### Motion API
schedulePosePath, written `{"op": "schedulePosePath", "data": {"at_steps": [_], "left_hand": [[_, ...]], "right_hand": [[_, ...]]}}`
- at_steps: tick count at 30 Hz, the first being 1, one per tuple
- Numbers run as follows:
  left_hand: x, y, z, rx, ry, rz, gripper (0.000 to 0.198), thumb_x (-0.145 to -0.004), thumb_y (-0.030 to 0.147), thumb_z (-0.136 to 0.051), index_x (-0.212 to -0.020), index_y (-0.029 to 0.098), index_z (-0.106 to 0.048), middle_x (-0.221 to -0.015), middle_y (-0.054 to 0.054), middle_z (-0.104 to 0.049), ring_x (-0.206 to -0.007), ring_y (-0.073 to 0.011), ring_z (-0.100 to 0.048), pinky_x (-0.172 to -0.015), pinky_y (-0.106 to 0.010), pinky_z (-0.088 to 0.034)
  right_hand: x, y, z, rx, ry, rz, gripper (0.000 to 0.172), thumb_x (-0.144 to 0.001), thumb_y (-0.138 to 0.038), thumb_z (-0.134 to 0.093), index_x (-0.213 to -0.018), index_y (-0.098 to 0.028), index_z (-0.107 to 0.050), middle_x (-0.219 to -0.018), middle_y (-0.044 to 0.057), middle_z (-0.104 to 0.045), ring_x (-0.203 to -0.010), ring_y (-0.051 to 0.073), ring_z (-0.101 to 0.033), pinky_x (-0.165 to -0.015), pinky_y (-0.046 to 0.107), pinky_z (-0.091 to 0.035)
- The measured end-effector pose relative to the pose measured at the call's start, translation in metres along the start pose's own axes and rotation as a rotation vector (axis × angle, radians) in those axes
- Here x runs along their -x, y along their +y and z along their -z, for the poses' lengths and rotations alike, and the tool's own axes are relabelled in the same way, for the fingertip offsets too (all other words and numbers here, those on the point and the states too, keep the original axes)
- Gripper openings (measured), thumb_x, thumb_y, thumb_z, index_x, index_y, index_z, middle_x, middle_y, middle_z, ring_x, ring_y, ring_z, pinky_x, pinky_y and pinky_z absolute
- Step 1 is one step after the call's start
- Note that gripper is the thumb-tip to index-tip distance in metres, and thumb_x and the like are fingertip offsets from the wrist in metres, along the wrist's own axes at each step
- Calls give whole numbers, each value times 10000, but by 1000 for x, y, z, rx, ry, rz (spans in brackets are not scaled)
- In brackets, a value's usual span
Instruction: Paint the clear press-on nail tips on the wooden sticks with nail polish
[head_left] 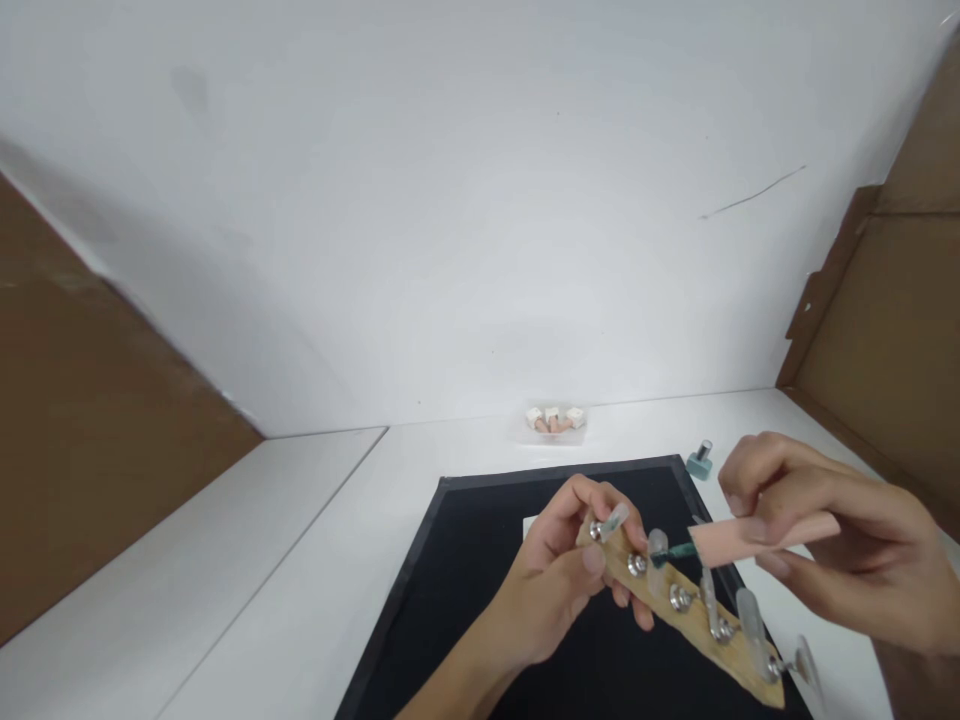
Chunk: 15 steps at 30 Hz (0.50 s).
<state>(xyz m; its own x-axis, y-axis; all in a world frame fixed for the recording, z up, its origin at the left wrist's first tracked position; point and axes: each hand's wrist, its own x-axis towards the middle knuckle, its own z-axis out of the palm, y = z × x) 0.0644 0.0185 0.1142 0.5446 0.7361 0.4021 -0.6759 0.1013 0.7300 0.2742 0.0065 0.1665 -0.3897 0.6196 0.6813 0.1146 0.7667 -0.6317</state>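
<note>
My left hand (pixel 559 570) is closed around the upper end of a wooden nail-tip stand (pixel 739 668), held at a slant over the black mat. Several clear false nail tips (pixel 754 620) stick up from metal posts along it. Between the thumb and fingers of my right hand (pixel 832 530) is a nail polish brush (pixel 765 540) with a wide pink handle. Its green bristle end reaches the second nail tip (pixel 657 548), where dark green colour shows; whether bristles or polish cover the nail there is hard to tell.
Beyond the black mat (pixel 465 560), a clear plastic tray (pixel 553 436) holds several pink-and-white pieces. A teal nail polish bottle (pixel 700 464) with a silver cap stands near the mat's far right corner. A white item (pixel 528 524) shows partly behind my left hand. Brown panels (pixel 885 300) flank the white table.
</note>
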Motion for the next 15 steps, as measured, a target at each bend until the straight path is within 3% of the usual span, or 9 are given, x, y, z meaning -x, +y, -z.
{"op": "schedulePosePath", "data": {"at_steps": [8, 15], "left_hand": [[0, 1, 1, 27, 4, 7, 123, -837, 252, -608, -890, 170, -534, -892, 4, -607, -591, -29, -570, -580, -182, -556], [0, 0, 1, 21, -38, -6, 122, -847, 251, -599, -905, 170, -529, -907, 7, -604, -622, -28, -590, -593, -170, -545]], "right_hand": [[-1, -4, 1, -8, -15, 0, 359, -683, 36, -557, -838, -270, -662, -724, 12, -569, -608, 162, -550, -503, 293, -482], [-4, 0, -1, -21, 2, 8, 168, -777, -132, -643, -890, -257, -650, -688, 6, -570, -601, 154, -541, -518, 275, -467]]}}
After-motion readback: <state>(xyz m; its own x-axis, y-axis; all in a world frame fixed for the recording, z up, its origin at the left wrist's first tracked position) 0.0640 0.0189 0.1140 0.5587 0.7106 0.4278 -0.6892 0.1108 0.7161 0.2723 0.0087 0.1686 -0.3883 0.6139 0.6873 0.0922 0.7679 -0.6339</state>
